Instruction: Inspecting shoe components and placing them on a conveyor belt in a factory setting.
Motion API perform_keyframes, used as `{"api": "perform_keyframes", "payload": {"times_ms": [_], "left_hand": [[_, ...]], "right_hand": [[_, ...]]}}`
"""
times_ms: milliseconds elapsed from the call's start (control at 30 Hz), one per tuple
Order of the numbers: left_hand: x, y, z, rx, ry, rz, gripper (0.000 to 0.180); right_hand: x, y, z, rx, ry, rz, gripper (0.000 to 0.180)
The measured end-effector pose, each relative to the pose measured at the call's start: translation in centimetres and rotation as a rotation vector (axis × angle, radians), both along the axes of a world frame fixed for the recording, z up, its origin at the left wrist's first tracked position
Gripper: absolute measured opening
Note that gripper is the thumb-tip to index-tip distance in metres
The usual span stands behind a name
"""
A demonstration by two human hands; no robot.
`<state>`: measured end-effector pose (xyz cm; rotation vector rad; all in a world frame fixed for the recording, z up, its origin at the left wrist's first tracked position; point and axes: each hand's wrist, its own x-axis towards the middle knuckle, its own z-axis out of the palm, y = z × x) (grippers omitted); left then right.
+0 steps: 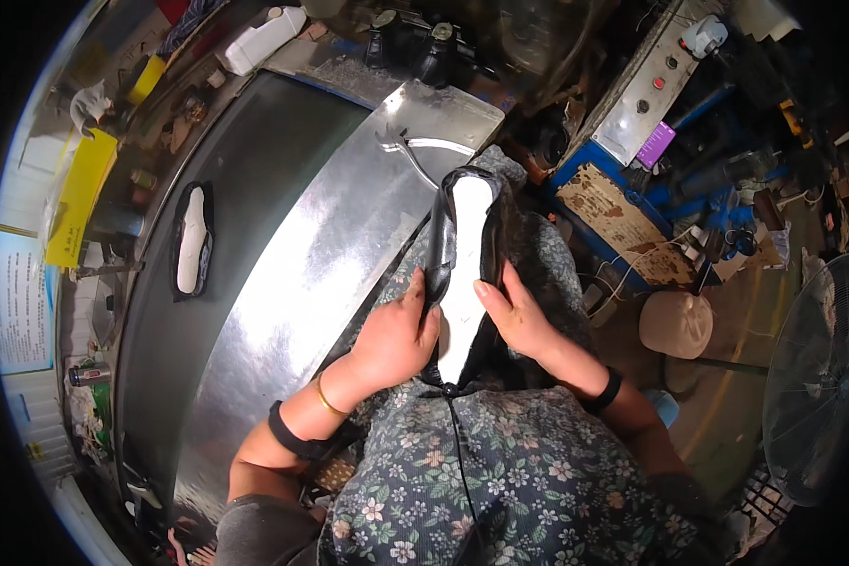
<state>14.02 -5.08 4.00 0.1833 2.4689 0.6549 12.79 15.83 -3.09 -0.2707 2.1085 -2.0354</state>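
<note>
A black shoe upper stretched over a last, with a white insole (466, 274) facing up, rests sole-up on my lap. My left hand (393, 338) grips its left side, thumb on the black edge. My right hand (513, 316) holds the right side, thumb pressed on the white insole. Metal pliers (407, 151) lie on the shiny steel table (292, 283) just beyond the shoe's toe. A second black shoe with a white insole (192, 240) lies further left on the darker table surface.
A white plastic jug (265, 39) and dark bottles (415, 47) stand at the table's far edge. A blue machine with a grey control box (643, 94) is to the right. A round stool (675, 324) and a floor fan (811, 377) are at the right.
</note>
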Motion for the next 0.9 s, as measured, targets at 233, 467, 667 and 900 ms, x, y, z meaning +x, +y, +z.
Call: {"api": "perform_keyframes", "payload": {"times_ms": [233,467,667,900], "left_hand": [[-2.6,0.0,-3.5,0.858,-0.015,0.346,0.063],[-1.6,2.3,-4.9,0.069,0.409,0.254,0.046],[-5.9,2.7,-4.4,0.696,0.240,0.538,0.055],[-8.3,3.7,-2.4,-0.233,0.556,0.067,0.037]], "right_hand": [[-0.2,-0.3,-0.1,-0.012,-0.080,-0.069,0.060],[0.2,-1.5,-0.7,0.342,0.133,-0.082,0.077],[0.6,-1.1,-0.9,0.370,0.157,-0.083,0.080],[-0.5,-0.7,-0.4,0.499,-0.151,0.025,0.073]]}}
